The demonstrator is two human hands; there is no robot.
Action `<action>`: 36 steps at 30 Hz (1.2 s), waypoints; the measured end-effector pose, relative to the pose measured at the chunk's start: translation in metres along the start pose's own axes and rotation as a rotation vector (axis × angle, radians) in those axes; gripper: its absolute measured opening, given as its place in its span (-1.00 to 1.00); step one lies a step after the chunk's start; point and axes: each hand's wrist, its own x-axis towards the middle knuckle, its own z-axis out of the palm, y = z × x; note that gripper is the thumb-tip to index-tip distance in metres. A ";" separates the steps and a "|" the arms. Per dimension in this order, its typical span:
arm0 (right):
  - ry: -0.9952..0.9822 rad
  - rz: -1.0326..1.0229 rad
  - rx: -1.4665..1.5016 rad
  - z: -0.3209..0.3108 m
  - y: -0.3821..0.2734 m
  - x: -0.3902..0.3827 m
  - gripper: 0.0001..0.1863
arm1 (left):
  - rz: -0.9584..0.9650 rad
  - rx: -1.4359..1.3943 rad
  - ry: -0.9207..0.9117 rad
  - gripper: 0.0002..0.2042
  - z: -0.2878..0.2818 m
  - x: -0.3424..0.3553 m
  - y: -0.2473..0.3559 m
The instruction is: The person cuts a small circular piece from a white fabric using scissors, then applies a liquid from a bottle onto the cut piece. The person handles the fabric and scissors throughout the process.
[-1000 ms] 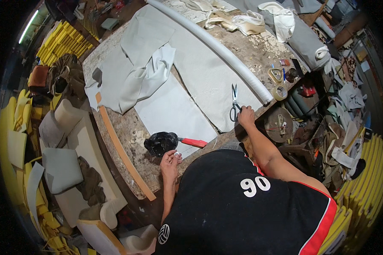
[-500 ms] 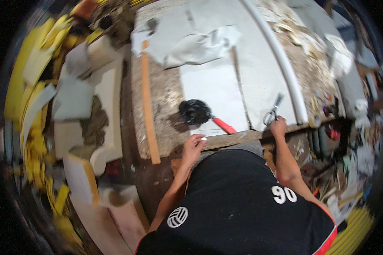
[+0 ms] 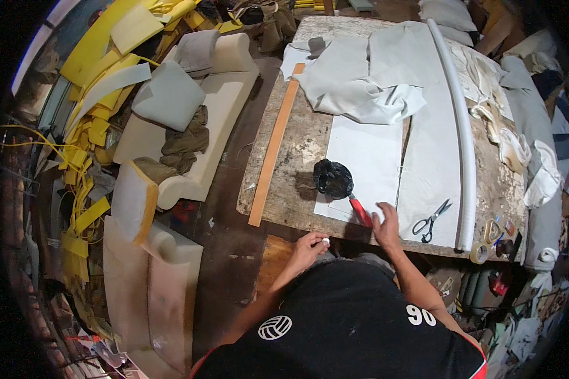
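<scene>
My left hand (image 3: 308, 250) is closed at the table's front edge, pinching a small white piece (image 3: 326, 241), possibly chalk. My right hand (image 3: 387, 226) is at the same edge with thumb and fingers apart, beside the end of a red handle (image 3: 360, 212). Whether it touches the handle I cannot tell. The handle's other end meets a round, crumpled black plastic bundle (image 3: 333, 179) on a white sheet (image 3: 363, 148). To the right of that hand, dark-handled scissors (image 3: 431, 221) lie slightly open on pale grey fabric (image 3: 431, 170).
An orange-brown wooden strip (image 3: 277, 145) lies along the worn table's (image 3: 269, 192) left side. A long white roll (image 3: 458, 136) and tape rolls (image 3: 480, 253) are on the right. Foam sofa frames (image 3: 224, 120) and yellow foam scraps (image 3: 95, 215) crowd the floor at left.
My right hand has let go of the scissors, which now lie on the fabric, and moved left to the red handle. My left hand still pinches the white piece. The view has shifted.
</scene>
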 end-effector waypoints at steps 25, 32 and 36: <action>-0.454 -0.022 -0.449 0.253 -0.128 -0.040 -0.36 | 0.134 -0.345 0.394 -0.83 -0.336 -0.150 -0.083; -0.525 0.133 -0.591 0.271 -0.137 -0.034 -0.37 | 0.144 -0.773 0.540 -0.80 -0.441 -0.194 -0.081; -0.259 -0.025 -0.462 0.291 -0.142 -0.021 -0.47 | 0.225 -0.913 0.572 -0.79 -0.473 -0.194 -0.062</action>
